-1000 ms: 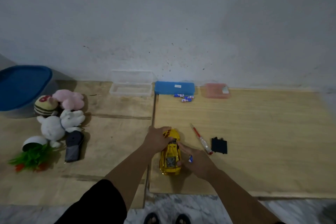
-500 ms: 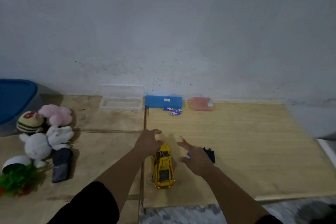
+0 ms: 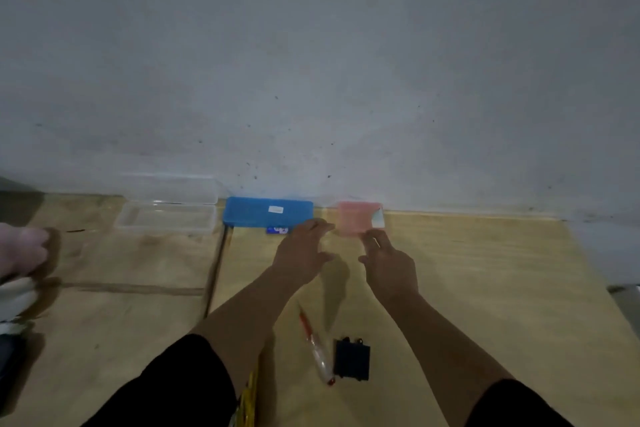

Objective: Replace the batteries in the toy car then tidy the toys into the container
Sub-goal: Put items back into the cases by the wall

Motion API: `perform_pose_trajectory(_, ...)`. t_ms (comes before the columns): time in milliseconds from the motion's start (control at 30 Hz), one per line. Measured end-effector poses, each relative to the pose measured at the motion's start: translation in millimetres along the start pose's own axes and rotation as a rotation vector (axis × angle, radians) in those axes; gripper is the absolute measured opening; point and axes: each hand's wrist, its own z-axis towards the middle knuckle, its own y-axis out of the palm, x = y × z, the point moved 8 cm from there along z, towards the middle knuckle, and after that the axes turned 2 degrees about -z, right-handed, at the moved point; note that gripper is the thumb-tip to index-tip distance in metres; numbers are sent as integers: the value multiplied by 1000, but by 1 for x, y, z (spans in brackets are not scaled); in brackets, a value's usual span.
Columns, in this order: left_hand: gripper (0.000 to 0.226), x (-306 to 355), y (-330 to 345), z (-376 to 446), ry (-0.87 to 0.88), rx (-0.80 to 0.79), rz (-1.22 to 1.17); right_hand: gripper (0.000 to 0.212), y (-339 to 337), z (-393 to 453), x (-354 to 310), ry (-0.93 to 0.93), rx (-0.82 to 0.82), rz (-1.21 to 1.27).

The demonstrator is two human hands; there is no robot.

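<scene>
Both hands reach forward with fingers spread, holding nothing: the left hand (image 3: 300, 253) just short of the batteries (image 3: 277, 229) by the blue box (image 3: 268, 212), the right hand (image 3: 389, 262) touching the pink box (image 3: 356, 221); the yellow toy car (image 3: 250, 399) lies behind, under the left forearm

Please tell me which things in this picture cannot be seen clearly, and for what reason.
All in the head view:
- Toy car: only a yellow strip shows; the left sleeve covers the rest.
- Batteries: mostly behind the left hand; count unclear.
- Right hand: motion blur hides whether it holds anything.
- Plush toys: cut by the left edge and blurred.
- Pink box: contents blurred.
</scene>
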Motion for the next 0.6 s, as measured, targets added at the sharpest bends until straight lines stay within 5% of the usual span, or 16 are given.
perform_pose_trajectory(233, 66, 6, 49, 73, -18, -53, 245, 55, 40, 50, 28, -136, -117, 9)
perform_pose_trajectory(600, 67, 4, 58, 88, -90, 60, 273, 65, 63, 81, 30, -352, 4, -149)
